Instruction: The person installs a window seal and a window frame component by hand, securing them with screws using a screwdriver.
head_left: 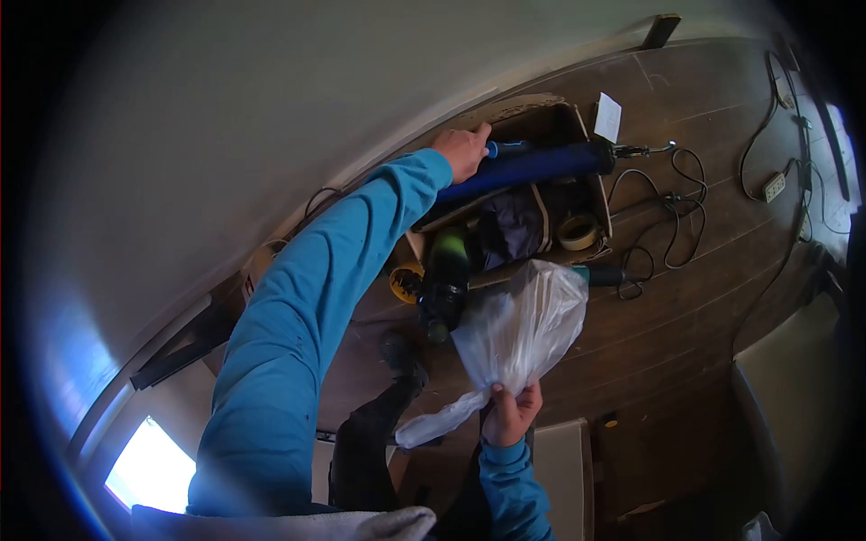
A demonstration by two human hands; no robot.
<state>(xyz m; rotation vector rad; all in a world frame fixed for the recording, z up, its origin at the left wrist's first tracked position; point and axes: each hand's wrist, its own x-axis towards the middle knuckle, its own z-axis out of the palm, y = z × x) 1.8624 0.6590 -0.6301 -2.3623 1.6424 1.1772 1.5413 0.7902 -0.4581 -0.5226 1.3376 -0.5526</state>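
Note:
My left hand (463, 153) reaches into the back of an open cardboard box (519, 115), its fingers curled. A blue-handled tool (507, 148) lies right at these fingers; whether they grip it or something else is hidden. Below runs a long blue tube with a black end cap (541, 169), perhaps a caulking gun. In front of the box my right hand (512, 417) pinches a translucent white plastic bag (528, 320) by its gathered neck. The bag bulges, and its contents cannot be made out. A black and green power tool (446, 279) stands left of the bag.
The box also holds dark cloth (512, 225) and a roll of tape (579, 232). A yellow ring-shaped piece (406, 282) sits left of the power tool. Cables (672, 198) and a power strip (774, 187) lie on the wooden floor to the right. A wall rises behind.

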